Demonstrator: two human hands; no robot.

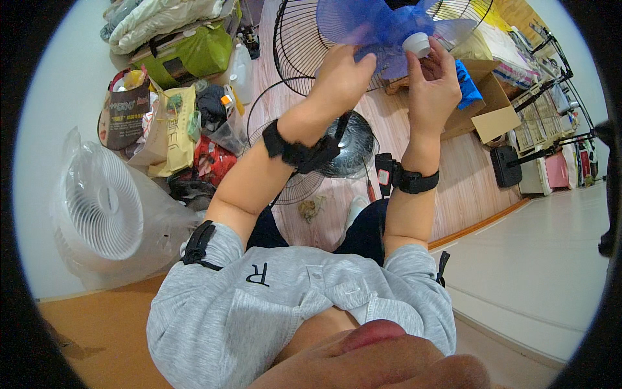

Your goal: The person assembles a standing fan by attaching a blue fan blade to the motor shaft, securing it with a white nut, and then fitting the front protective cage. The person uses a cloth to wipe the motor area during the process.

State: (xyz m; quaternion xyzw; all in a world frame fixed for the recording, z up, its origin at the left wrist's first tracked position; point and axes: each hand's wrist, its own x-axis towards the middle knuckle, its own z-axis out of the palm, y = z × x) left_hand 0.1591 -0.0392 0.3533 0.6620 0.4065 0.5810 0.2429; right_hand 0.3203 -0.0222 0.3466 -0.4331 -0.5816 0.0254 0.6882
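Right hand: the right hand point(433, 84) is seen in the upper middle of the frame, its fingers point(446, 57) closed round a small white plastic cap point(416, 45) at the hub of the blade.
Left hand: the left hand point(340, 74) is raised just left of it, fingers point(363, 61) pressed together against the translucent blue plastic fan blade point(372, 26), which is steadied by that grip.
Blade position: the blade is held in front of the black round wire fan grille point(295, 48), at the top centre of the frame; whether it is seated on a shaft cannot be told.
Below the hands: a second black wire grille point(285, 188) and a dark round fan base point(353, 152) lie on the pale wooden floor point(466, 188), with a red-handled tool point(370, 189) beside them.
Further out: a brown cardboard box point(492, 113) with a blue cloth point(468, 84) is at the upper right; a white round fan wrapped in clear plastic point(107, 211) stands at the left; bags and bottles are piled at the upper left.
Risk, cap: the cap is judged likely to slip from the fingertips and roll off among the clutter, being small and smooth.
Risk, blade: the thin vanes could be bent or cracked if squeezed too hard by the left hand.
Risk, grille: knuckles could be scraped on the wires close behind.
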